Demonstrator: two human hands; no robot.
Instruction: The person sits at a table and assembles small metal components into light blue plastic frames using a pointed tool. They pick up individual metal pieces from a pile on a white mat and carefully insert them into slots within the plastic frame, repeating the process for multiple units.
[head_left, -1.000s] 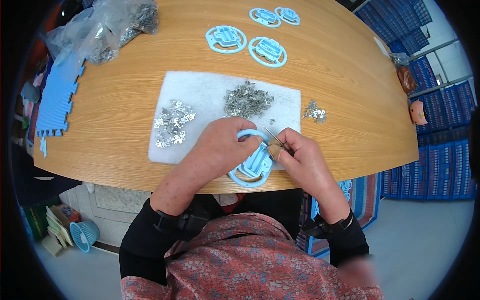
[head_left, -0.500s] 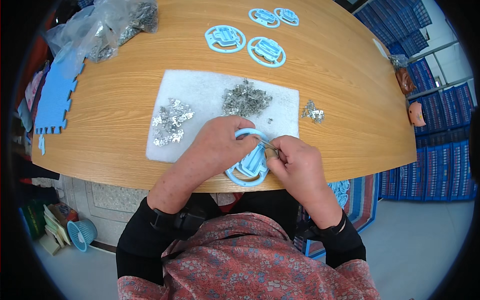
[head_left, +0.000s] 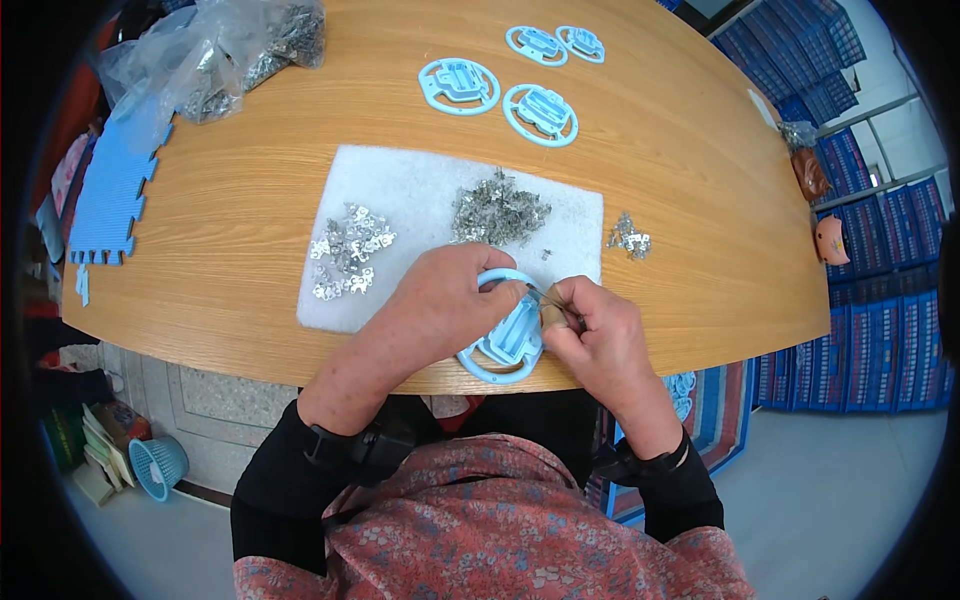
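My left hand (head_left: pixel 452 292) grips the upper rim of a light blue plastic toy steering wheel (head_left: pixel 515 335), which rests at the table's near edge, partly over the white pad (head_left: pixel 400 178). Pinched in my right hand (head_left: pixel 602 326) is a thin metal tool that looks like tweezers (head_left: pixel 546 298). Its tips reach the wheel just beside my left fingertips. Whatever small part lies at the tips is hidden by my fingers. Beyond my hands, a heap of small metal clips (head_left: pixel 497 208) sits on the pad, with flat silver metal pieces (head_left: pixel 350 245) to its left.
Several matching blue wheels (head_left: pixel 540 114) lie farther back on the wooden table (head_left: pixel 700 160). A few metal pieces (head_left: pixel 630 238) sit right of the pad. Clear bags (head_left: pixel 215 70) of metal parts and a blue foam mat (head_left: pixel 110 200) occupy the left. Blue crates (head_left: pixel 850 350) stand at right.
Both hands and the wheel stay together at the near edge, with only a slight shift of the fingers and tool tips. The whole view has moved a little.
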